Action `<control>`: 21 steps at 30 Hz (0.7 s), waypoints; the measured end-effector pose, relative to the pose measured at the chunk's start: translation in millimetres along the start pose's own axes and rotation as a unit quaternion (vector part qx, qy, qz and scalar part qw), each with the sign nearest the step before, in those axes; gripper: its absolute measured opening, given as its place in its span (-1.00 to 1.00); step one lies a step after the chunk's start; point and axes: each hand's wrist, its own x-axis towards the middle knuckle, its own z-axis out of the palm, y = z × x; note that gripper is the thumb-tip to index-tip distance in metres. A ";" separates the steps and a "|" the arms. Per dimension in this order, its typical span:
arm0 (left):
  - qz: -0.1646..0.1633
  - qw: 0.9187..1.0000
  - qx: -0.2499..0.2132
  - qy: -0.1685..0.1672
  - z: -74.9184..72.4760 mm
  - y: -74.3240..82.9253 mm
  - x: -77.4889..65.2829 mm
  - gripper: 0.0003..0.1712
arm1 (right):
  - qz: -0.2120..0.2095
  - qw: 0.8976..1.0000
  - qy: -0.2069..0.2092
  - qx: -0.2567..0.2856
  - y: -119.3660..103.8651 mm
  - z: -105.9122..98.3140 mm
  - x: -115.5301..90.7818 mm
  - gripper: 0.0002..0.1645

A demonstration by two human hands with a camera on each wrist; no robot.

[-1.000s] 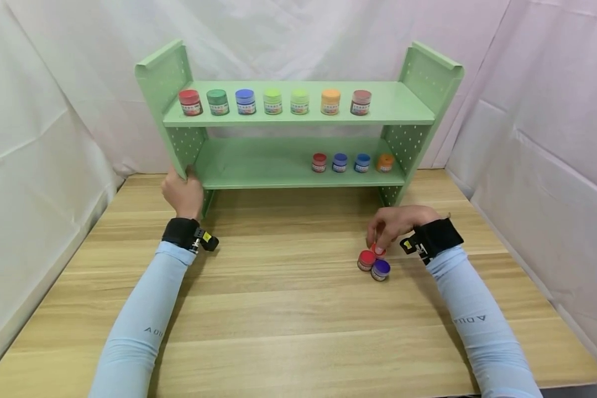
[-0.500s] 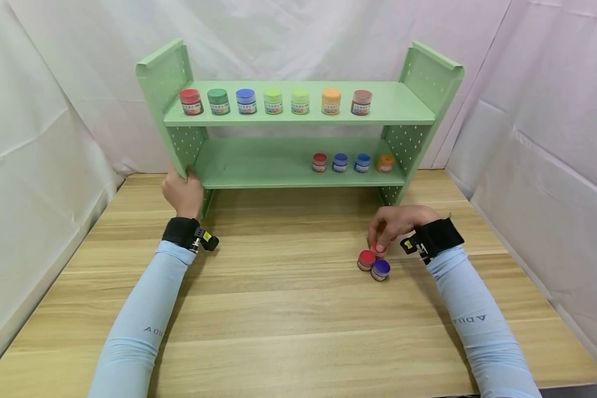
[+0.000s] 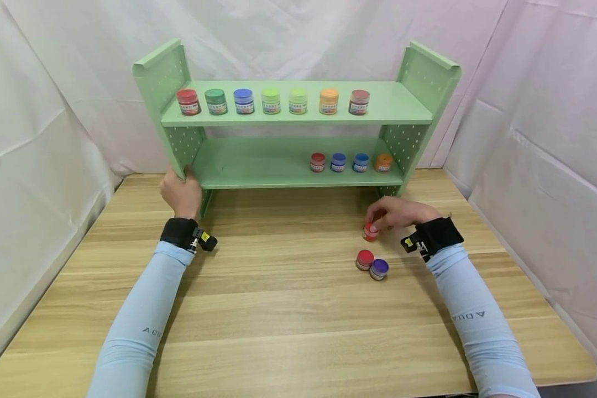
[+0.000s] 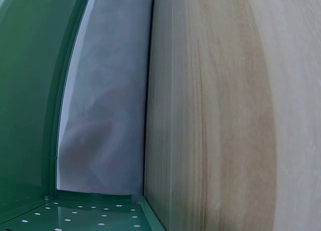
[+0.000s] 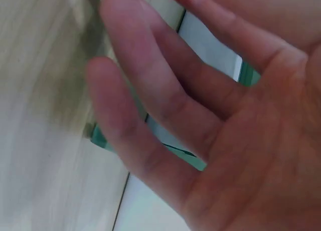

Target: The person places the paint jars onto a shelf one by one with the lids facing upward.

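A two-tier green shelf (image 3: pixel 298 178) stands toward the back of the table. My left hand (image 3: pixel 181 193) grips the lower front edge of its left side panel; most of those fingers are hidden. Between thumb and fingers my right hand (image 3: pixel 398 212) pinches a small red paint jar (image 3: pixel 370 233), in front of the shelf's right end. In the right wrist view the other fingers (image 5: pixel 150 75) spread loosely, and only a sliver of red shows. Nearer the front, a second red paint jar (image 3: pixel 365 260) and a purple-lidded jar (image 3: pixel 379 269) sit side by side on the table.
Several larger paint jars (image 3: pixel 271 101) line the top tier, from red at left to brownish red at right. On the right half of the lower tier stand several small jars (image 3: pixel 338 162). White cloth (image 3: pixel 547 121) hangs around the table (image 3: pixel 278 309).
My right hand has moved away from the other two jars toward the shelf, carrying the red paint jar out of the cluster. My left hand keeps its grip on the side panel.
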 end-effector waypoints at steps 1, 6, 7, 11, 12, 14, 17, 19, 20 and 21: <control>-0.001 1.000 -0.001 0.001 -0.2 -0.3 0.0 -0.74 | -0.004 1.000 0.010 -0.007 0.8 0.2 1.3 -0.84; -0.005 1.000 -0.001 0.003 -1.4 0.2 -0.3 -0.75 | -0.020 0.999 0.042 -0.021 3.3 2.5 5.9 -0.79; -0.005 1.000 -0.002 0.002 -1.7 0.5 -0.5 -0.75 | -0.023 0.999 0.044 -0.020 3.8 3.1 6.5 -0.79; -0.004 1.000 -0.004 -0.004 -2.5 1.2 -1.2 -0.73 | -0.038 0.997 0.065 -0.022 5.1 5.7 9.3 -0.77; -0.003 1.000 -0.005 -0.005 -2.7 1.4 -1.3 -0.72 | -0.041 0.996 0.076 -0.025 5.3 6.1 10.0 -0.76; -0.004 1.000 -0.005 -0.005 -2.7 1.5 -1.4 -0.71 | -0.041 0.993 0.103 -0.037 5.2 6.7 11.0 -0.74; -0.003 1.000 -0.003 -0.004 -2.5 1.5 -1.1 -0.71 | -0.021 0.987 0.144 -0.063 3.8 6.8 11.6 -0.79; -0.003 1.000 -0.002 -0.003 -2.2 1.6 -0.7 -0.72 | -0.004 0.985 0.157 -0.076 2.1 6.1 11.3 -0.81; -0.003 1.000 -0.002 -0.003 -2.2 1.8 -0.4 -0.71 | 0.004 0.984 0.160 -0.081 1.3 5.7 11.0 -0.78; -0.004 1.000 -0.002 -0.003 -2.2 1.9 -0.1 -0.71 | 0.011 0.984 0.159 -0.084 0.1 5.0 10.6 -0.74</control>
